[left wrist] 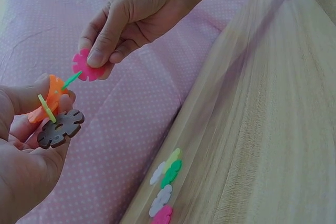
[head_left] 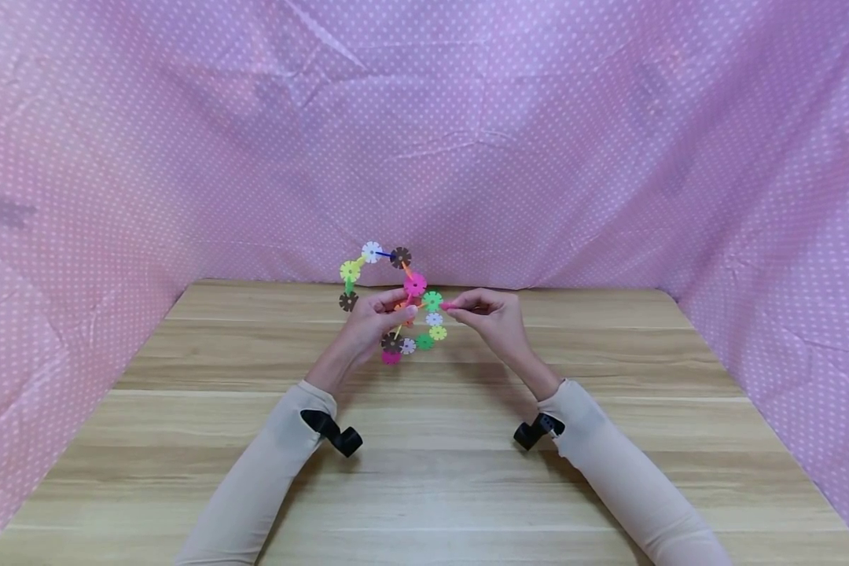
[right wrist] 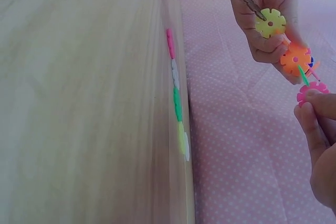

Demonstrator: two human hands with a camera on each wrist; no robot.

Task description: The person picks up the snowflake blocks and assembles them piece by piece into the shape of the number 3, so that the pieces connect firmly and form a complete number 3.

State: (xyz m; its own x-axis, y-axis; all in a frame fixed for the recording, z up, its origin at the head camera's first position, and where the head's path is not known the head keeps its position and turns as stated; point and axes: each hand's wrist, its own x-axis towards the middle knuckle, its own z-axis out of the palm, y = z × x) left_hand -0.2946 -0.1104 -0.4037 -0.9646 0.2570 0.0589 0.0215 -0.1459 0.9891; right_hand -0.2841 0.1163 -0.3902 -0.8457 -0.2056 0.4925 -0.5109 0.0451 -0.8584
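Notched plastic snowflake discs are joined slot to slot in a curved chain (head_left: 371, 252) of white, yellow, green, brown, orange and pink pieces. My left hand (head_left: 375, 321) holds the chain by its orange discs (left wrist: 54, 92), thumb on top. A yellow disc and a brown disc (left wrist: 61, 128) stick out beside those fingers. My right hand (head_left: 494, 313) pinches a pink disc (left wrist: 86, 65) between thumb and fingertips. That pink disc meets a green disc (head_left: 432, 301), seen edge-on in the left wrist view, which touches the orange part. How deep the slots sit cannot be told.
Loose discs lie on the wooden table (head_left: 424, 472) near its far edge: a pink one (left wrist: 164, 215), a green one (left wrist: 171, 174), a yellow one (head_left: 438, 333) and two white ones. A pink dotted cloth (head_left: 481, 157) hangs behind and at both sides.
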